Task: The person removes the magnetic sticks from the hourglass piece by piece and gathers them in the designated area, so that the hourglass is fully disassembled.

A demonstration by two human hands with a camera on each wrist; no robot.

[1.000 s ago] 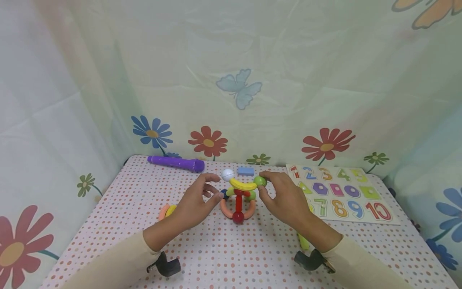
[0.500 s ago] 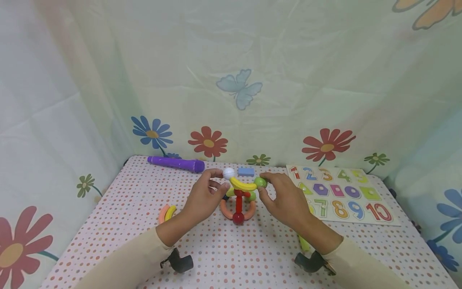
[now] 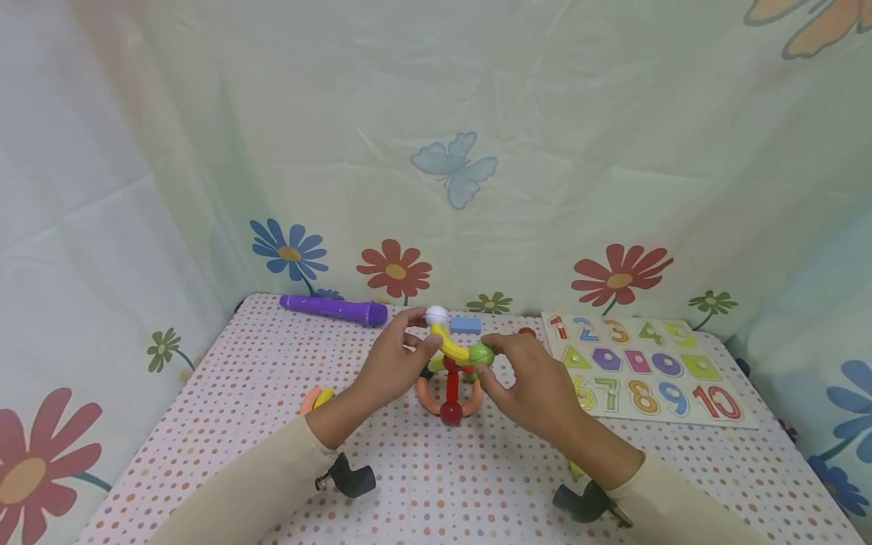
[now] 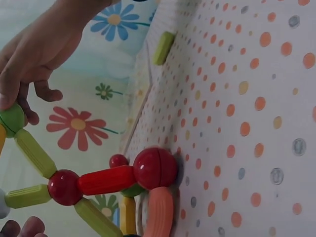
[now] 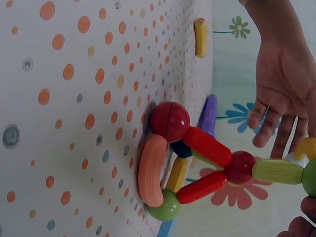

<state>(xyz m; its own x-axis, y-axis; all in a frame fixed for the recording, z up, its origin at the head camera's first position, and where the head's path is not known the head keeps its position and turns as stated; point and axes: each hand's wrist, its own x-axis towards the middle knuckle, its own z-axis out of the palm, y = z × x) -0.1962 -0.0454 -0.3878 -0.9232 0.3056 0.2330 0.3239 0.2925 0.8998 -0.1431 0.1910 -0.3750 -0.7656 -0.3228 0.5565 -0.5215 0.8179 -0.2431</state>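
A toy of coloured balls and rods stands on the dotted table. Its lower ring has salmon curved rods (image 5: 152,170) and a red ball (image 3: 451,412); red rods (image 5: 202,186) rise to a red hub ball (image 4: 65,187). Light green rods (image 5: 277,171) branch upward from this hub. On top, a yellow curved rod (image 3: 450,348) spans between a white ball (image 3: 437,316) and a green ball (image 3: 481,355). My left hand (image 3: 391,363) pinches the white ball, its thumb at the yellow rod's end. Between thumb and index finger, my right hand (image 3: 534,382) holds the green ball.
A purple toy microphone (image 3: 334,309) and a light blue block (image 3: 466,325) lie at the back. The number puzzle board (image 3: 654,367) is at right, a red ball (image 3: 527,331) beside it. Salmon and yellow curved pieces (image 3: 318,397) lie left; a green rod (image 3: 576,469) lies near my right wrist.
My left hand has moved right and up onto the white ball. My right hand has drawn the green ball slightly left and down, and the yellow rod now slants more steeply.
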